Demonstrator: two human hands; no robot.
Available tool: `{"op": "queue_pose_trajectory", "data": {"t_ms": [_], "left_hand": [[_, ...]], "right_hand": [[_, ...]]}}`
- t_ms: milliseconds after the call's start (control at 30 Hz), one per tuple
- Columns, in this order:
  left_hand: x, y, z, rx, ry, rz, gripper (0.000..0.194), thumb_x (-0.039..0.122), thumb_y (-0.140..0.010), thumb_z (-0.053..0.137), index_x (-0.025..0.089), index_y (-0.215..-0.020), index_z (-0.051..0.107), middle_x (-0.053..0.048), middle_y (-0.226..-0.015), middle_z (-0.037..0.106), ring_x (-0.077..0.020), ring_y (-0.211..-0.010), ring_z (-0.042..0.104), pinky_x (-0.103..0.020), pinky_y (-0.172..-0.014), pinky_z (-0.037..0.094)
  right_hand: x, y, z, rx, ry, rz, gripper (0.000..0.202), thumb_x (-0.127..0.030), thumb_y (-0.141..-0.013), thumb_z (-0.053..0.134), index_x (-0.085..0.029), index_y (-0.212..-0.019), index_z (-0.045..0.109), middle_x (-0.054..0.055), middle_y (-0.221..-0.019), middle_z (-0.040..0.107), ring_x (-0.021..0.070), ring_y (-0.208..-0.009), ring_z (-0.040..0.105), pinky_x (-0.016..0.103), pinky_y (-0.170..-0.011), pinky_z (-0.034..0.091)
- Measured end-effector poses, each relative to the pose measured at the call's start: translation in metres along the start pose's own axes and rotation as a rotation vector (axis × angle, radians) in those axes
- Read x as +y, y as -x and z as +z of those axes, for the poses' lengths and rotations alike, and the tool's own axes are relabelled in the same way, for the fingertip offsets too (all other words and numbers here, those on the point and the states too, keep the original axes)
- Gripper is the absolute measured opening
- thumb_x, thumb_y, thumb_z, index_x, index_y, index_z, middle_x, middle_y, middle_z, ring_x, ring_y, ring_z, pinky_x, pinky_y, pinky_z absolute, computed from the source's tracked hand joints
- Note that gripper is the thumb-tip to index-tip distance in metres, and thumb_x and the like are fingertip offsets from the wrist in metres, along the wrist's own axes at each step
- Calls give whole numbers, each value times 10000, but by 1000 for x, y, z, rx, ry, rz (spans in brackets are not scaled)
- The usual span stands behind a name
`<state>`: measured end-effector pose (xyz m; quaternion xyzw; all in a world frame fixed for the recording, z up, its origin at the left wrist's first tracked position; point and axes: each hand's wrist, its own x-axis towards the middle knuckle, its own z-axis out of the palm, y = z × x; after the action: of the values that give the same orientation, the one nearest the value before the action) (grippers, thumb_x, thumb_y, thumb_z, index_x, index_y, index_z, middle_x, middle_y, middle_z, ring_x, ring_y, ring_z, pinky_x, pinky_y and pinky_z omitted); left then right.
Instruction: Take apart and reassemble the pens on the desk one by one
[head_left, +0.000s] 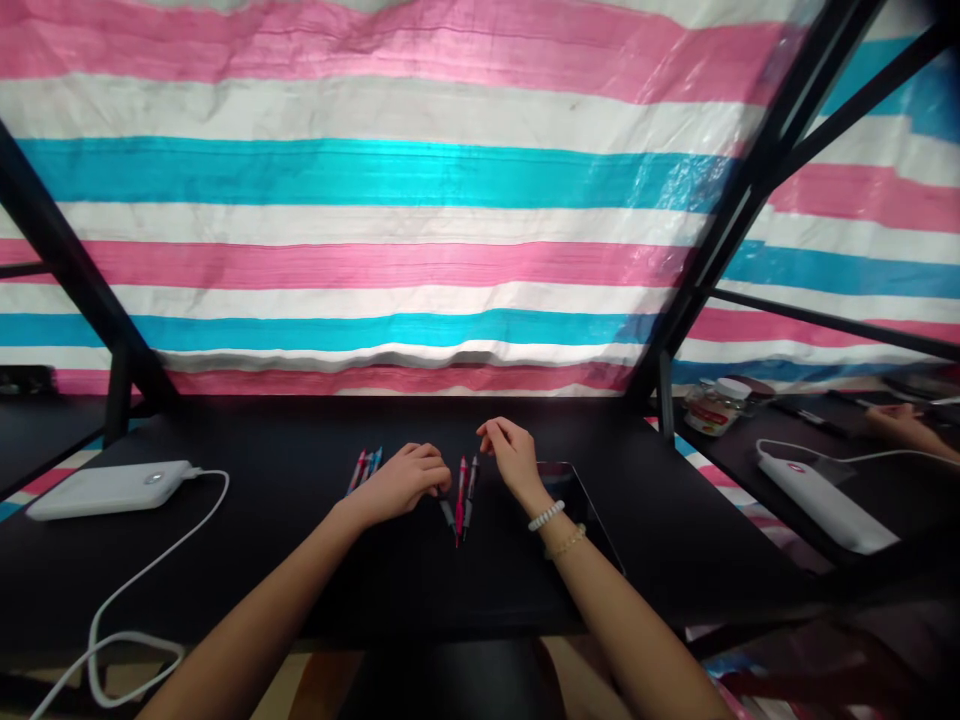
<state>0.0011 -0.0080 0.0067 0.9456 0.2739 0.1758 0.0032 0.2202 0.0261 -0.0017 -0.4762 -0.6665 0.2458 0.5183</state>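
My left hand [409, 482] is low over the black table, its fingers bent around the upper end of a dark grey pen [448, 513]. Just right of it, a red pen [461, 500] and a black-and-grey pen [470, 495] lie side by side, tips converging toward me. Partly behind my left hand lie several red and blue pens [364, 468]. My right hand [510, 450] hovers beyond the right end of these pens, fingers curled together; whether anything small is between them cannot be made out. Two bead bracelets [546, 516] circle that wrist.
A dark tablet [577, 500] lies partly under my right forearm. At the left sits a white power bank [112, 490] with a white cable [142, 570]. On the neighbouring right table are jars [716, 405], another white power bank [825, 500] and another person's hand [911, 428].
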Motion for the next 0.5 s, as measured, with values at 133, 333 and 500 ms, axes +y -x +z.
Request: {"op": "queue_pose_trajectory", "data": {"t_ms": [133, 333, 500], "left_hand": [[-8, 3, -7, 122, -37, -43, 190, 106, -944, 470, 234, -950, 611, -17, -942, 663, -181, -965, 572, -323, -912, 389], [-14, 6, -2, 347, -182, -122, 285, 96, -970, 398, 212, -1087, 630, -62, -1014, 671, -194, -911, 575, -375, -898, 379], [-13, 4, 2, 396, -292, -126, 213, 201, -995, 466, 205, -1145, 617, -69, -1033, 685, -200, -903, 585, -362, -819, 368]], "right_hand": [[2, -2, -1, -138, 5, 0, 368, -388, -971, 408, -152, -864, 668, 25, -663, 660, 154, -614, 604, 237, -580, 451], [-14, 7, -2, -487, 61, -134, 238, -329, -962, 521, -188, -1059, 687, 5, -807, 704, 135, -681, 611, 226, -641, 452], [-14, 9, -2, -551, 213, -197, 276, -255, -1016, 424, -182, -927, 675, 9, -772, 664, 138, -694, 587, 232, -680, 415]]}}
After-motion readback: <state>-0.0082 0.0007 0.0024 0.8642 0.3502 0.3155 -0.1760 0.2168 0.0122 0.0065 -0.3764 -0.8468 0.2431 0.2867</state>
